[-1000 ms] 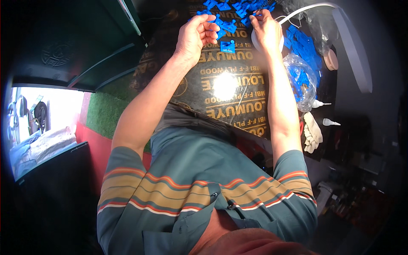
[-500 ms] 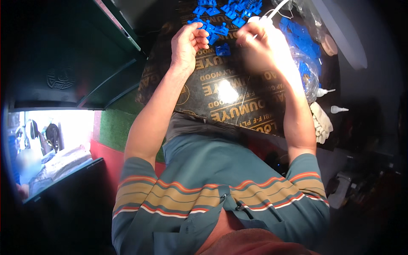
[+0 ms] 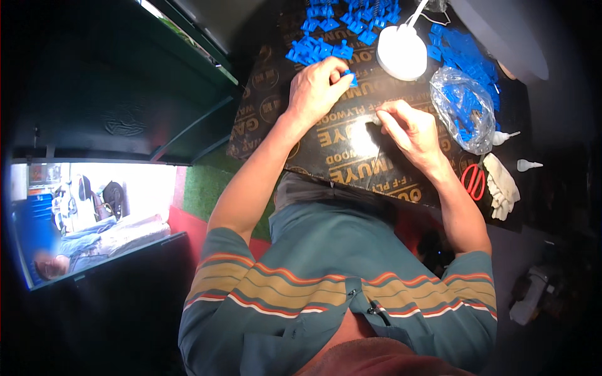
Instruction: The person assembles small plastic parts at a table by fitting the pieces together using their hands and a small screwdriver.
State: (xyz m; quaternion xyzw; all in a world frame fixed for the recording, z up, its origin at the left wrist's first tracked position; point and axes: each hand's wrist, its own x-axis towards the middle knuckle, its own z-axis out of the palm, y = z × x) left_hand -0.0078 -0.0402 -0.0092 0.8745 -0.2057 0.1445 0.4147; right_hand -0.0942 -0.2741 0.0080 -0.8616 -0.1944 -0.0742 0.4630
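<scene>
My left hand (image 3: pixel 315 92) is over the board with thumb and fingertips closed on a small blue plastic part (image 3: pixel 352 79). To its right, apart from it, my right hand (image 3: pixel 412 133) makes a pinch above the bright glare on the board. Whatever those fingertips hold is too small to make out. Just beyond my left hand lies a cluster of blue plastic parts (image 3: pixel 310 50). Farther back, more blue parts with dark springs (image 3: pixel 376 15) stand in a group.
A white lamp head (image 3: pixel 402 53) hangs over the dark printed plywood board (image 3: pixel 351 153). Along the right are a clear bag of blue parts (image 3: pixel 464 109), loose blue parts (image 3: pixel 467 53), red-handled scissors (image 3: pixel 475 182), pale gloves (image 3: pixel 501 188) and a white nozzle (image 3: pixel 528 165). Dark green panels (image 3: pixel 113 81) rise at left.
My right hand has come away from the lamp, toward me, into a pinch. My left hand has moved right and closed on the blue part. The whole view has shifted, showing the scissors.
</scene>
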